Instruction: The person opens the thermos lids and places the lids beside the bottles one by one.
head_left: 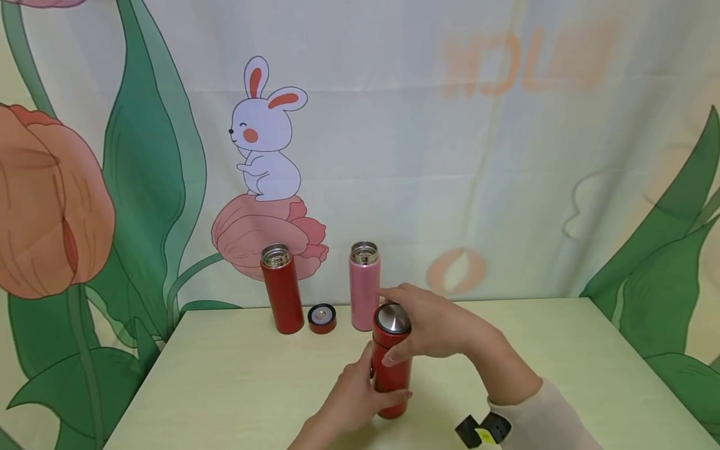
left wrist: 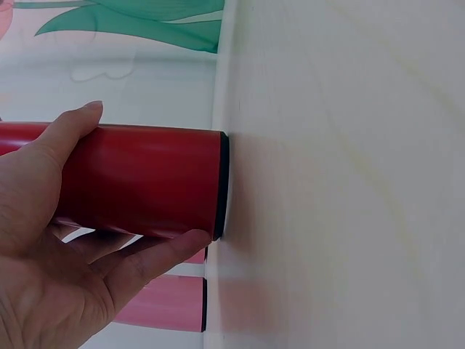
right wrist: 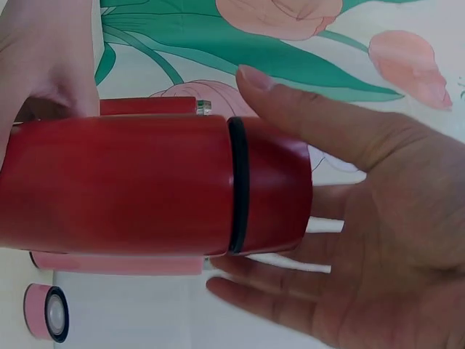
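Note:
My left hand (head_left: 360,397) grips the lower body of a red vacuum flask (head_left: 392,375), which stands nearly upright with its lid on. The lid has a steel top (head_left: 394,319). In the left wrist view the thumb and fingers of my left hand (left wrist: 65,240) wrap the flask's red body (left wrist: 152,178) near its black base. My right hand (head_left: 435,319) is around the flask's top. In the right wrist view the right hand (right wrist: 392,225) has its fingers extended and spread about the lid (right wrist: 280,185), with a gap visible between palm and lid.
Behind stand an uncapped red flask (head_left: 283,294) and an uncapped pink flask (head_left: 364,287). A red lid (head_left: 322,319) lies upturned between them. A pink lid (right wrist: 47,313) shows in the right wrist view. A printed curtain (head_left: 394,156) hangs behind the pale table (head_left: 225,387).

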A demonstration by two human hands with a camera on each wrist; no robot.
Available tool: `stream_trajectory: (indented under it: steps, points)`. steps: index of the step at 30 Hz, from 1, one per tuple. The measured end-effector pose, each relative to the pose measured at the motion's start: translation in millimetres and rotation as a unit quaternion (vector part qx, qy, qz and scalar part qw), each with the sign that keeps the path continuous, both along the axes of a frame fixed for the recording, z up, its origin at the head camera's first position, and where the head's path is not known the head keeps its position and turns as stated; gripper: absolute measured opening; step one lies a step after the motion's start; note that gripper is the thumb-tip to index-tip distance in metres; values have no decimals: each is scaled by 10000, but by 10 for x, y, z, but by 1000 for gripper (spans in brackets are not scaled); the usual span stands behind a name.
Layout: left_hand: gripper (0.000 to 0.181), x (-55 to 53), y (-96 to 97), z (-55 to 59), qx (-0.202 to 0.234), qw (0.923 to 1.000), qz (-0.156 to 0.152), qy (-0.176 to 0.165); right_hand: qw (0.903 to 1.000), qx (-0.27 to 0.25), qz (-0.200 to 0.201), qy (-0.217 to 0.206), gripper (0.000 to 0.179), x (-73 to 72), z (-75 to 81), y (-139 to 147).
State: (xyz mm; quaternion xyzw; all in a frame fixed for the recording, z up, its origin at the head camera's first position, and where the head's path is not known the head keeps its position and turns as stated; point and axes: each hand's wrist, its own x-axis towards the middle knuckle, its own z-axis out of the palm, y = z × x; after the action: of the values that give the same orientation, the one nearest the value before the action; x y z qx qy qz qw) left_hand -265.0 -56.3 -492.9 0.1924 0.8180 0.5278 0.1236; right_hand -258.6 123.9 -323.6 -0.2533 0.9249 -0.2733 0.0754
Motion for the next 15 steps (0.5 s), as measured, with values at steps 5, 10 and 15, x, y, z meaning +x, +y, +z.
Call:
stream_trajectory:
  steps: [5, 10, 15]
  points:
    - [88, 3, 0, 3, -32, 10000, 12, -18, 9954, 650, -647, 290, 95, 80, 42, -94]
    - [84, 6, 4, 4, -99, 9999, 75, -99, 9835, 1119, -1248, 681, 83, 186, 57, -186]
    - [83, 25, -6, 12, -250, 9996, 123, -95, 9732, 1223, -1612, 1095, 62, 283, 51, -269]
